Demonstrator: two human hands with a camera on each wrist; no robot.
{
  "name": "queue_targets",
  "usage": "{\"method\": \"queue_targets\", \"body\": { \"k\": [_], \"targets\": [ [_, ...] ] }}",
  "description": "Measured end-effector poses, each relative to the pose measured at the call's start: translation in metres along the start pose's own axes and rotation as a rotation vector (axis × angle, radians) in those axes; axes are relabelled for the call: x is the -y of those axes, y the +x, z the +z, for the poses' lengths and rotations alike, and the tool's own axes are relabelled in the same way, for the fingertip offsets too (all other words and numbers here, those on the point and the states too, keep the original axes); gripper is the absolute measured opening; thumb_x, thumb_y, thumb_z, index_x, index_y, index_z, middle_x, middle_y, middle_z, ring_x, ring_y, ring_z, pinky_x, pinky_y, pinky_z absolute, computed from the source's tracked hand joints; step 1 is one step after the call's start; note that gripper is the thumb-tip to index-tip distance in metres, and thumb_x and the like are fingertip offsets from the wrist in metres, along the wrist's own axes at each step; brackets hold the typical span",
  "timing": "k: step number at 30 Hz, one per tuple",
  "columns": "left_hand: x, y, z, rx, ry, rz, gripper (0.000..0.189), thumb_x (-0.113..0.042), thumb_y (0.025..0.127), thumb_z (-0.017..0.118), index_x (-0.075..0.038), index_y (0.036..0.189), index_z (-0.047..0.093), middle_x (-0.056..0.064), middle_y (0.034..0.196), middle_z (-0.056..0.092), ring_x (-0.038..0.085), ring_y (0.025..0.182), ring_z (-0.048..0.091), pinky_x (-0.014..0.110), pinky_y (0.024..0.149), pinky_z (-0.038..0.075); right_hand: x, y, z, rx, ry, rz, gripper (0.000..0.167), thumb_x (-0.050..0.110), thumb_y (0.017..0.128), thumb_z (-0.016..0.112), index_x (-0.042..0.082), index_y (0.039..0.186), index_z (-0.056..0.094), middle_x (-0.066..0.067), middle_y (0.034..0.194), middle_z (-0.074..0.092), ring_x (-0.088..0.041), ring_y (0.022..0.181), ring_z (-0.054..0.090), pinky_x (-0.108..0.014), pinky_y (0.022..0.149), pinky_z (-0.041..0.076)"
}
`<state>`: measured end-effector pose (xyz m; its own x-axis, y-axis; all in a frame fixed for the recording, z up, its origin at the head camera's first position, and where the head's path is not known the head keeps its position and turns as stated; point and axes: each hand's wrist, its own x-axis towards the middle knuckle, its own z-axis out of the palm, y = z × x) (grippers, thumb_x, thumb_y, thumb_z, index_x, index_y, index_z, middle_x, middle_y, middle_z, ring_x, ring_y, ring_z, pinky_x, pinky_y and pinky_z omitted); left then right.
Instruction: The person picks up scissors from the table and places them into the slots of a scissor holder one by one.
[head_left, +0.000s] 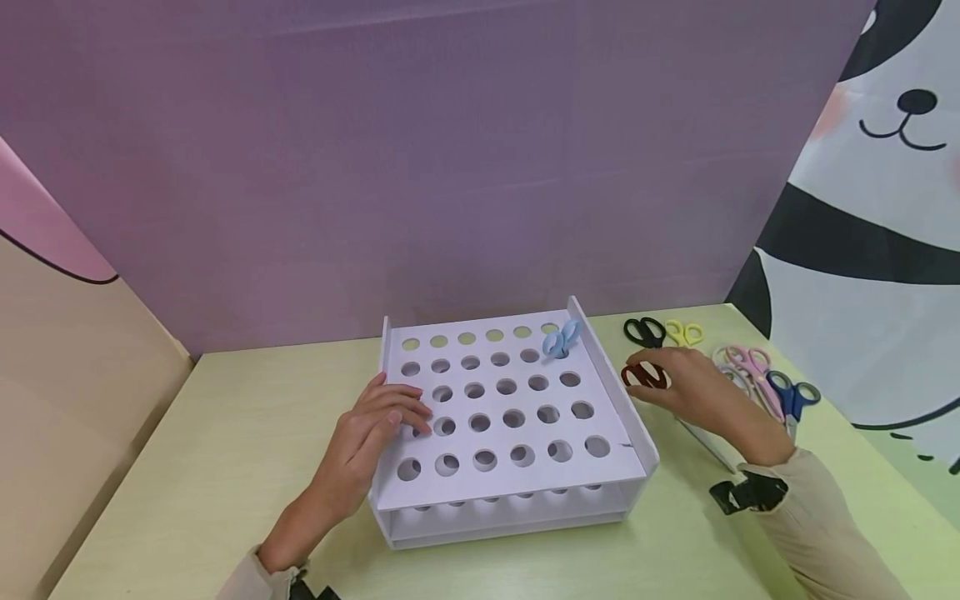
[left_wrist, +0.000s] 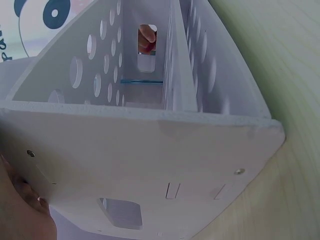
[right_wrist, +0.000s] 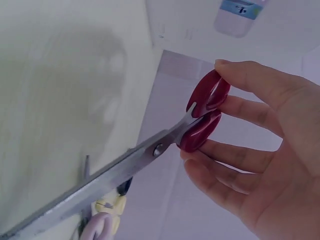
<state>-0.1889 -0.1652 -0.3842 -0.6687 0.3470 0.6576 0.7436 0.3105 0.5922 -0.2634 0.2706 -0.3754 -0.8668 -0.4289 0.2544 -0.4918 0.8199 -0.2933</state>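
A white rack (head_left: pixel 491 437) with rows of round holes stands on the table. My left hand (head_left: pixel 367 437) rests over its left edge, fingertips on the top board; part of that hand (left_wrist: pixel 22 205) shows beside the side panel (left_wrist: pixel 145 160) in the left wrist view. Light blue scissors (head_left: pixel 561 340) stand in a hole at the rack's back right, handles up. Beside the right wall, my right hand (head_left: pixel 693 390) pinches scissors with dark red handles (right_wrist: pixel 202 132) between thumb and fingers. Their metal blades (right_wrist: pixel 95 187) point away from the palm.
Right of the rack lie black scissors (head_left: pixel 645 332), yellow scissors (head_left: pixel 684 333), pink scissors (head_left: pixel 756 371) and dark blue scissors (head_left: pixel 792 398), with pale-handled ones beside the pink pair. A purple backdrop (head_left: pixel 450 167) rises behind the table (head_left: pixel 247 433).
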Motion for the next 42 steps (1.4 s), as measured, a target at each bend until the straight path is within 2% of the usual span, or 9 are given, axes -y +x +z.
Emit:
{"method": "queue_targets", "body": {
  "k": [6, 15, 24, 30, 40, 42],
  "targets": [
    [0.001, -0.001, 0.0, -0.002, -0.004, -0.007, 0.037, 0.002, 0.098, 0.04, -0.01, 0.087, 0.072, 0.003, 0.1, 0.073, 0.022, 0.114, 0.059, 0.046, 0.122, 0.015, 0.011, 0.001, -0.007, -0.017, -0.036, -0.012, 0.028, 0.019, 0.085, 0.079, 0.007, 0.11, 0.072, -0.001, 0.088, 0.069, -0.017, 0.076, 0.059, -0.029, 0.063, 0.052],
    [0.0, -0.002, 0.0, -0.006, -0.01, -0.013, 0.036, 0.002, 0.099, 0.04, -0.009, 0.087, 0.073, 0.004, 0.101, 0.073, 0.022, 0.114, 0.059, 0.046, 0.122, 0.015, 0.025, -0.006, -0.024, -0.112, -0.05, -0.027, 0.032, 0.019, 0.083, 0.081, 0.009, 0.111, 0.072, -0.002, 0.088, 0.068, -0.019, 0.079, 0.061, -0.036, 0.066, 0.054],
    [0.0, -0.002, 0.001, -0.014, -0.01, -0.006, 0.038, 0.003, 0.098, 0.039, -0.011, 0.087, 0.073, 0.005, 0.1, 0.073, 0.022, 0.113, 0.06, 0.045, 0.122, 0.015, 0.037, -0.01, -0.035, -0.25, -0.082, -0.072, 0.036, 0.016, 0.08, 0.082, 0.008, 0.113, 0.07, -0.013, 0.103, 0.071, -0.033, 0.095, 0.065, -0.051, 0.075, 0.058],
    [-0.002, -0.001, 0.0, -0.015, -0.013, -0.002, 0.037, 0.003, 0.098, 0.04, -0.011, 0.088, 0.073, 0.004, 0.101, 0.073, 0.022, 0.113, 0.059, 0.038, 0.123, 0.014, 0.047, -0.013, -0.044, -0.284, -0.083, -0.05, 0.038, 0.018, 0.079, 0.083, 0.009, 0.114, 0.069, -0.013, 0.108, 0.07, -0.034, 0.099, 0.063, -0.055, 0.076, 0.057],
    [0.0, -0.001, 0.0, -0.008, -0.015, -0.013, 0.037, 0.002, 0.099, 0.04, -0.011, 0.088, 0.073, 0.003, 0.101, 0.072, 0.022, 0.113, 0.059, 0.037, 0.123, 0.013, 0.06, -0.017, -0.056, -0.405, -0.04, -0.082, 0.044, 0.008, 0.073, 0.086, 0.008, 0.113, 0.068, -0.008, 0.11, 0.067, -0.028, 0.104, 0.058, -0.053, 0.085, 0.054],
    [0.001, -0.002, 0.0, -0.008, -0.015, -0.013, 0.037, 0.002, 0.099, 0.04, -0.011, 0.088, 0.073, 0.003, 0.101, 0.072, 0.022, 0.114, 0.059, 0.038, 0.123, 0.014, 0.063, -0.019, -0.059, -0.427, -0.038, -0.089, 0.045, 0.008, 0.073, 0.086, 0.009, 0.115, 0.068, -0.006, 0.112, 0.067, -0.027, 0.106, 0.057, -0.046, 0.09, 0.053]
  ]
}}
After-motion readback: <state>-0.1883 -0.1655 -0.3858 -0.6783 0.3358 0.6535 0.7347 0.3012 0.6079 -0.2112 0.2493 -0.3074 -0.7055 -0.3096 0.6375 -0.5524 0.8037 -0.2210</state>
